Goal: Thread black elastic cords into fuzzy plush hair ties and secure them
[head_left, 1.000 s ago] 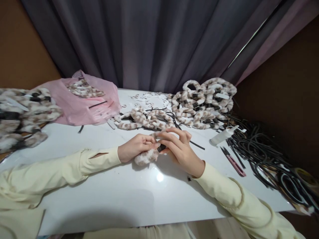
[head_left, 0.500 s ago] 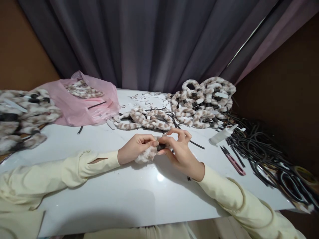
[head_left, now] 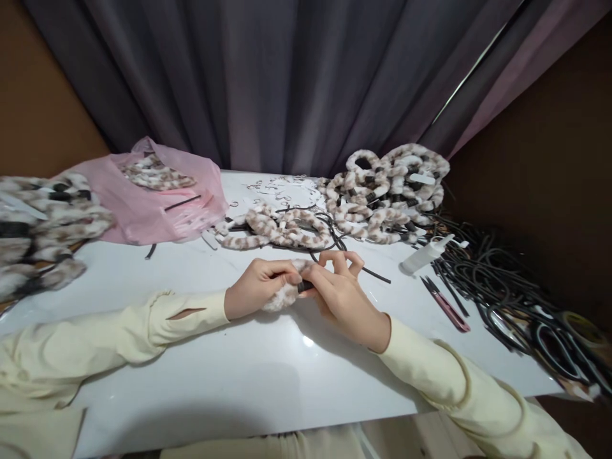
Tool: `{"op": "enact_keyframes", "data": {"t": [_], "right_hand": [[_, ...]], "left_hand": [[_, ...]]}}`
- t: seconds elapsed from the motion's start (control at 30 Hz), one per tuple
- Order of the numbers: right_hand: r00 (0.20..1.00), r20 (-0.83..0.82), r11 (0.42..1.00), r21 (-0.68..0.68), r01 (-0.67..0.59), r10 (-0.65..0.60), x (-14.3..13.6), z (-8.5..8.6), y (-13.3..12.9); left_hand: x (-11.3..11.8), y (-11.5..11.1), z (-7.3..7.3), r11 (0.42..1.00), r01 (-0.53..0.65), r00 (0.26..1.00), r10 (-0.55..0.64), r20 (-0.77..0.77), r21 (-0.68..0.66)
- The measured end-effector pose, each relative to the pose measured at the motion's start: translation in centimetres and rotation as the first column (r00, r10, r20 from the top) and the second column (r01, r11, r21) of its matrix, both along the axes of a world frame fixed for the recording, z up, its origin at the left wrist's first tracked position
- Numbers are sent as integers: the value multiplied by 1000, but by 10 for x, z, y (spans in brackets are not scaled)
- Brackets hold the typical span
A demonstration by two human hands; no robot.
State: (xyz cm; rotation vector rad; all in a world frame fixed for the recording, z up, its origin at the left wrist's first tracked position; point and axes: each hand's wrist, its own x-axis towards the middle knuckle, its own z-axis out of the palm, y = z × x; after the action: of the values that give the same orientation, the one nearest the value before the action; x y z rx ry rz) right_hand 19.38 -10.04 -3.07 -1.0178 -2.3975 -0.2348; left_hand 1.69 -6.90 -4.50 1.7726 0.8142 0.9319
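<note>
Between my hands, just above the table's middle, is a fluffy white-and-brown plush ring (head_left: 281, 298) with a black ribbed band (head_left: 304, 286) on it. My left hand (head_left: 261, 287) is closed on the fur, its thumb against the left end of the band. My right hand (head_left: 342, 287) pinches the band from the right with thumb and forefinger, while its other fingers are raised and bent. Much of the ring is hidden behind the fingers. Beyond the hands lie more plush rings (head_left: 306, 229) among black cords (head_left: 377, 275).
Plush rings are piled at back right (head_left: 411, 172) and far left (head_left: 90, 220). A pink plastic bag (head_left: 143, 217) stands back left. On the right are a white squeeze bottle (head_left: 423, 257), pink thread snips (head_left: 447, 306) and a heap of black cords (head_left: 497, 274). Small metal rings (head_left: 255, 186) lie behind.
The right hand's fingers have shifted slightly on the black band, with the thumb now more hidden. Both hands still hold the ring in about the same place.
</note>
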Motion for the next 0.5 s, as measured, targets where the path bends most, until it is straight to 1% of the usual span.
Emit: {"op": "enact_keyframes", "data": {"t": [0.13,0.23,0.3,0.4,0.5], "right_hand": [[990,-132,994,-84,-69,57,-1,-2,0],[980,-178,993,-61,-101,89,-1,-5,0],[980,-169,994,12,-106,106,-1,-6,-1],[985,-135,987,130,-89,107,-1,-8,-2],[990,-133,988,155,-16,37,-4,-8,-3]], "left_hand": [[-1,0,-2,990,-28,1000,30,-10,136],[-1,-1,-1,984,-26,1000,29,-11,179],[0,-3,1,988,-23,1000,25,-13,154],[1,-5,5,998,-26,999,27,-19,61],[3,-6,6,997,-76,997,76,-4,-28]]}}
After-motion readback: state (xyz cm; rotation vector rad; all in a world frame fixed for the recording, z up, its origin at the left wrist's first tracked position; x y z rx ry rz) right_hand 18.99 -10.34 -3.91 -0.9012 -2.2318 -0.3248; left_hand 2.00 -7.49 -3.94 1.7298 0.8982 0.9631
